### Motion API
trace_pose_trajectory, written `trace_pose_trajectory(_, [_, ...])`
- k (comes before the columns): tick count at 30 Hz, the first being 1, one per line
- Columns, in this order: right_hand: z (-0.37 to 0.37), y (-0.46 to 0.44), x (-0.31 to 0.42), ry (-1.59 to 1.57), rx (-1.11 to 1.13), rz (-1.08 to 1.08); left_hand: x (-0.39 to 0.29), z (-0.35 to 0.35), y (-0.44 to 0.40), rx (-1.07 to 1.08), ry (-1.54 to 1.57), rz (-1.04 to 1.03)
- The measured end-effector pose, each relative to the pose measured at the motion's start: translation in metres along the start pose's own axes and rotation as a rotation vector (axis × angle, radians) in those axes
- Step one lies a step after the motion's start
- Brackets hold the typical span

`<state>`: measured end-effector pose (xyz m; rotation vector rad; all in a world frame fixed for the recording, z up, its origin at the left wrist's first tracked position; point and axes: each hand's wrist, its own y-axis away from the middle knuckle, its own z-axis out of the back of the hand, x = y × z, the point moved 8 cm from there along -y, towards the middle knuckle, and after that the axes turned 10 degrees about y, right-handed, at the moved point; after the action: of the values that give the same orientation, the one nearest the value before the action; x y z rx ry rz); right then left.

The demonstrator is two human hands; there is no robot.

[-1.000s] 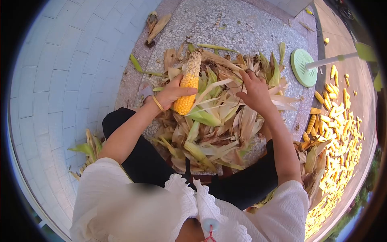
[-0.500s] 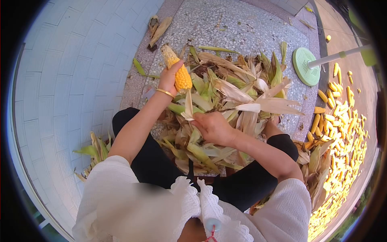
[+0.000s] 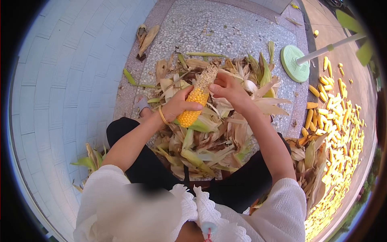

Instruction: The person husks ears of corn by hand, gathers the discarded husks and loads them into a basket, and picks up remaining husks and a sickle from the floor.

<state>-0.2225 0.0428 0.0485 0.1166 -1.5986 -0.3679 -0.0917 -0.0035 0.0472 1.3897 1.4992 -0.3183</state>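
Observation:
An ear of corn (image 3: pixel 197 96) is held slantwise over the husk pile, its yellow kernels toward me and its pale, poorly filled end pointing away. My left hand (image 3: pixel 181 103), with a gold bangle at the wrist, is closed around the kernelled part, thumb across the front. At the pale end, my right hand (image 3: pixel 230 91) has its thumb against the ear's side; its fingertips are partly hidden behind the ear. Loose husks (image 3: pixel 217 133), green and dry brown, lie heaped beneath both hands and between my legs.
To the right, many husked ears (image 3: pixel 342 137) lie spread on the ground. A green round base with a pole (image 3: pixel 292 64) stands on the speckled floor (image 3: pixel 201 28). A tiled wall (image 3: pixel 60 80) runs along the left, with more husks (image 3: pixel 92 161) beside it.
The ear has come right and turned, its pale end now leaning right. My right hand has let go of a strip of husk and moved up to the ear.

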Motion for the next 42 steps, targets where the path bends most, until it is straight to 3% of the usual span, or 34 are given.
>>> trace_pose_trajectory(1, [-0.006, -0.004, 0.002, -0.001, -0.01, -0.006, 0.004, -0.009, 0.001, 0.074, 0.048, 0.065])
trace_pose_trajectory(3, [-0.027, -0.012, 0.009, -0.772, 0.085, -0.033, 0.014, -0.016, -0.001, 0.116, 0.117, 0.104])
trace_pose_trajectory(6, [-0.026, -0.017, 0.01, -0.832, -0.007, -0.019, 0.024, -0.024, -0.003, 0.175, 0.151, 0.165])
trace_pose_trajectory(8, [-0.028, -0.018, 0.009, -0.748, 0.003, -0.027, 0.027, -0.026, -0.004, 0.205, 0.11, 0.184])
trace_pose_trajectory(10, [-0.03, -0.02, 0.007, -0.67, 0.006, -0.038, 0.03, -0.022, -0.005, 0.214, -0.178, 0.13])
trace_pose_trajectory(14, [-0.038, -0.022, -0.001, -0.257, 0.052, -0.068, 0.036, -0.021, 0.0, 0.198, -0.34, 0.043])
trace_pose_trajectory(15, [-0.042, -0.021, -0.005, -0.061, 0.08, -0.091, 0.047, -0.027, 0.004, 0.296, -0.937, 0.112])
trace_pose_trajectory(16, [-0.055, -0.012, -0.01, -0.063, 0.083, -0.098, 0.058, -0.024, 0.009, 0.387, -1.535, 0.174])
trace_pose_trajectory(17, [-0.086, 0.003, -0.019, 0.324, 0.238, -0.075, 0.101, -0.003, 0.012, 0.472, -1.657, 0.065])
trace_pose_trajectory(18, [-0.108, 0.013, -0.036, 0.714, 0.398, -0.05, 0.102, -0.003, 0.012, 0.466, -1.648, 0.066])
trace_pose_trajectory(19, [-0.114, 0.008, -0.036, 0.777, 0.3, 0.139, 0.113, -0.001, 0.023, 0.539, -1.591, 0.247])
trace_pose_trajectory(20, [-0.105, 0.001, -0.048, 0.776, 0.302, 0.137, 0.117, 0.002, 0.031, 0.615, -1.544, 0.414])
trace_pose_trajectory(22, [-0.054, -0.007, -0.047, 0.186, 0.14, -0.244, 0.083, -0.006, 0.03, 0.502, -1.45, 0.344])
trace_pose_trajectory(23, [-0.042, -0.008, -0.045, 0.191, 0.143, -0.242, 0.068, 0.008, 0.024, 0.338, -1.344, 0.289])
trace_pose_trajectory(24, [-0.025, -0.007, -0.048, 0.339, 0.106, -0.301, 0.052, 0.024, 0.021, 0.18, -1.234, 0.238])
trace_pose_trajectory(25, [-0.011, -0.006, -0.051, 0.487, 0.066, -0.357, 0.05, 0.039, 0.021, 0.175, -1.236, 0.238])
trace_pose_trajectory(26, [-0.008, -0.006, -0.063, 0.49, 0.065, -0.348, 0.032, 0.059, 0.016, 0.003, -1.095, 0.069])
trace_pose_trajectory(27, [-0.013, -0.007, -0.081, 0.745, 0.147, -0.249, 0.012, 0.074, 0.013, -0.163, -0.945, -0.101])
trace_pose_trajectory(28, [-0.025, -0.002, -0.076, 0.999, 0.229, -0.146, 0.002, 0.073, 0.011, -0.167, -0.948, -0.109])
trace_pose_trajectory(29, [-0.028, 0.006, -0.076, 1.223, 0.26, -0.157, -0.006, 0.081, 0.011, -0.254, -0.578, -0.098])
trace_pose_trajectory(30, [-0.032, 0.008, -0.072, 1.227, 0.264, -0.155, -0.009, 0.087, 0.014, -0.332, -0.203, -0.082])
trace_pose_trajectory(31, [-0.033, 0.008, -0.06, 1.168, 0.158, -0.059, -0.005, 0.084, 0.012, -0.261, -0.037, 0.008])
trace_pose_trajectory(32, [-0.034, 0.009, -0.047, 1.106, 0.054, 0.036, -0.002, 0.081, 0.012, -0.265, -0.029, 0.006])
trace_pose_trajectory(33, [-0.039, 0.012, -0.031, 0.992, -0.023, 0.158, 0.0, 0.07, 0.007, -0.218, 0.2, -0.032])
trace_pose_trajectory(34, [-0.044, 0.011, -0.021, 0.995, -0.026, 0.157, -0.001, 0.06, 0.002, -0.163, 0.424, -0.068])
trace_pose_trajectory(35, [-0.051, 0.011, -0.023, 0.608, 0.093, 0.0, 0.0, 0.045, -0.003, -0.035, 0.474, -0.075])
trace_pose_trajectory(36, [-0.061, 0.012, -0.027, 0.217, 0.195, -0.148, -0.001, 0.037, -0.003, -0.018, 0.469, -0.072])
trace_pose_trajectory(37, [-0.058, 0.009, -0.027, 0.223, 0.164, -0.15, -0.005, 0.027, -0.001, 0.013, 0.403, -0.088])
trace_pose_trajectory(39, [-0.038, 0.009, -0.033, -0.202, 0.051, -0.187, -0.019, 0.006, -0.004, 0.138, 0.264, -0.095])
trace_pose_trajectory(42, [0.005, 0.022, -0.048, -0.548, -0.034, -0.324, -0.002, 0.026, -0.011, -0.026, 0.072, -0.002])
